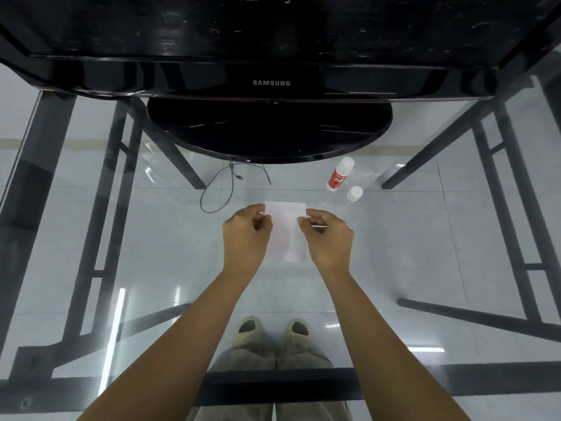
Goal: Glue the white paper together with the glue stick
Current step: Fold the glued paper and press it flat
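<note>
Glue stick behind paper (right)

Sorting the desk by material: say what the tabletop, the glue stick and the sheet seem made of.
Tabletop: clear glass, glossy; the floor and shoes show through, with light reflections.
Glue stick: likely smooth plastic, white tube with a red label.
Sheet: thin matte white paper, faintly creased, pinched by left hand and right hand.

A glass table carries a black Samsung monitor on an oval stand at its far edge. Through the glass: a thin cable (looped), dark frame legs, tiled floor.
</note>
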Demonstrator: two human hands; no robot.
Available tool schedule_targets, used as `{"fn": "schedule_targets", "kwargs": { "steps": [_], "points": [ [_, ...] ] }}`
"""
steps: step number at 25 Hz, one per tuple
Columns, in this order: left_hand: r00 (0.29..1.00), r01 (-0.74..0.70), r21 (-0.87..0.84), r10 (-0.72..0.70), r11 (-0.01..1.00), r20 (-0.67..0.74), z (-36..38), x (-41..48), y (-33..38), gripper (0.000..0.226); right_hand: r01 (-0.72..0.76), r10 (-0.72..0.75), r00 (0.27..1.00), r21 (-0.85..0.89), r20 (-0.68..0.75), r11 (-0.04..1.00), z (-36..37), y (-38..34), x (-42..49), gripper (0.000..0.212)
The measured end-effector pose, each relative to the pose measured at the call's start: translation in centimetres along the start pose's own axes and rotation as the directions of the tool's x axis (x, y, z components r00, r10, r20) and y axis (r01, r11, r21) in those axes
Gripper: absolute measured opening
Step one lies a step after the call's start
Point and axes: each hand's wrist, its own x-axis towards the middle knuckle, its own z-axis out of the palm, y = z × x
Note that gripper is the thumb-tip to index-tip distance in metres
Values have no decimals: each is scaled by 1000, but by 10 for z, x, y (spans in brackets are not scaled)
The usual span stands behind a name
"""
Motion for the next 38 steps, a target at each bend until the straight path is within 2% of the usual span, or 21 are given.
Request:
{"fn": "schedule_targets", "kwargs": {
  "steps": [9, 32, 38],
  "points": [
    [999, 42, -16, -42, 999, 5, 3, 2, -3, 24, 7, -7, 1000, -21, 11, 1000, 0, -3, 1, 25],
    [1000, 4, 78, -5, 997, 1, 7, 1, 0, 15, -9, 6, 997, -41, -76, 999, 12, -1, 1, 21],
    [1000, 12, 106, -11, 994, -13, 12, 0, -3, 22, 12, -18, 996, -65, -88, 998, 13, 0, 1, 22]
  ]
}}
